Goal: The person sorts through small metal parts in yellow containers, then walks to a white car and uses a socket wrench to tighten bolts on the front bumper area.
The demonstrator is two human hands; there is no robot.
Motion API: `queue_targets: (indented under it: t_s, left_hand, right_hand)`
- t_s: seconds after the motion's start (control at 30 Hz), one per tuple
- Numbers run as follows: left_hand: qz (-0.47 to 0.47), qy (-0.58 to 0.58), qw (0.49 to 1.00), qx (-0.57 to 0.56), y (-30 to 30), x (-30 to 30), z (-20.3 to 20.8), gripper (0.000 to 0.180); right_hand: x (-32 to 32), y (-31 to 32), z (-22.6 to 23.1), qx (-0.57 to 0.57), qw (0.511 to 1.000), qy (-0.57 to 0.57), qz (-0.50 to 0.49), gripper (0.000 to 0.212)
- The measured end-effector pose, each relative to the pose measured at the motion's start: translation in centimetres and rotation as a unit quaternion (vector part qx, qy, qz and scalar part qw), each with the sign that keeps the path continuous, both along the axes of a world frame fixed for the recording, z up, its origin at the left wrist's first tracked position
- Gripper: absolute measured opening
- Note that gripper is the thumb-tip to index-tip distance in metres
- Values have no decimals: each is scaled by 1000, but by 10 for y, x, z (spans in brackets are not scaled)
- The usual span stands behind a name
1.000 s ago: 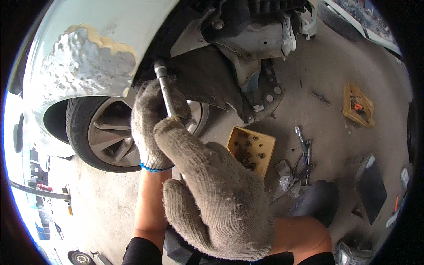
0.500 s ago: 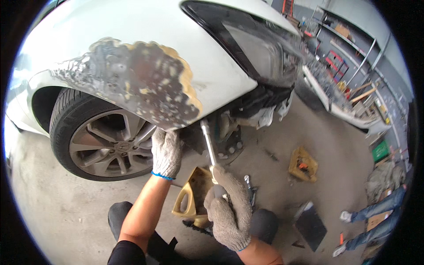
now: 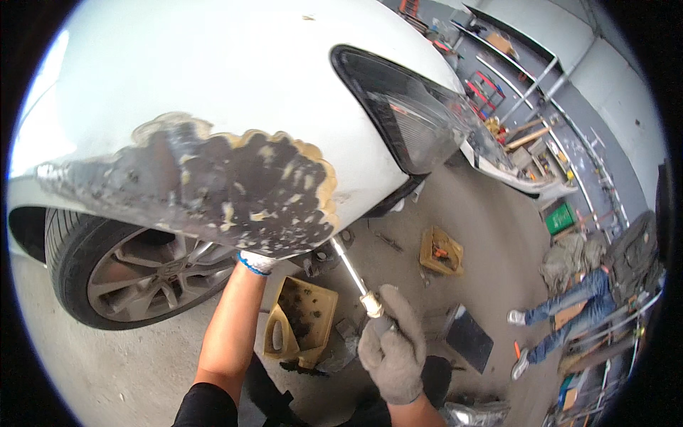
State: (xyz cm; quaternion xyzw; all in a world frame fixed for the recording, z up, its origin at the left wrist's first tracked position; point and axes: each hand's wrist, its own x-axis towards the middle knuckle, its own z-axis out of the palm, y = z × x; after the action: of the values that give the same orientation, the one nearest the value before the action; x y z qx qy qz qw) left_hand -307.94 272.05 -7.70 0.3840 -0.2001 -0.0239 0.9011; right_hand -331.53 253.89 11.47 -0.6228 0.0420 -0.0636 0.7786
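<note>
My left hand (image 3: 255, 263) reaches up behind the lower edge of a white car's front fender (image 3: 299, 92). Only its cuffed wrist, in a white knit glove with a blue hem, shows; the fingers are hidden. A gloved right hand (image 3: 393, 349), mine, is closed around the dark handle of a tool with a long bright metal shaft (image 3: 352, 274). The shaft slants up and left, and its far end meets the fender's lower edge. Above both hands spreads a sanded patch (image 3: 242, 185), dark grey metal with a scalloped yellowish filler border.
The front wheel (image 3: 163, 277) stands left of my arm. A cut-open yellow jug (image 3: 272, 341) lies on the floor between my arms; another yellow container (image 3: 425, 250) with small parts sits farther right. Also at right are a dark flat panel (image 3: 469, 341) and a person in jeans (image 3: 587, 302).
My left hand has gone up behind the fender edge, hiding its fingers. The whole view has shifted. My right hand still grips the tool, its shaft still at the fender edge.
</note>
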Motion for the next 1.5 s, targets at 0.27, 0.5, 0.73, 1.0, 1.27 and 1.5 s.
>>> queue_targets:
  t_s: [0.27,0.5,0.73,1.0,1.27,1.5]
  left_hand:
    - [-185,-17,944,-273,4,12,16,55]
    - [-129,-50,985,-106,16,13,47,15]
    - [130,-153,958,206,23,18,19,15]
    - [145,-234,877,393,23,15,82,19]
    - [197,-226,664,685,34,5,87,32]
    - [175,-192,795,548,35,-2,92,27]
  right_hand:
    - [-6,9,4,-90,996,-13,-24,53]
    - [-9,8,-3,-126,991,-33,-8,44]
    - [3,-2,4,-410,880,-233,-59,41]
    - [12,-16,2,-422,864,-248,-118,35]
    - [0,-10,12,-212,966,-133,-63,29]
    - [0,-20,4,-333,932,-141,-37,39]
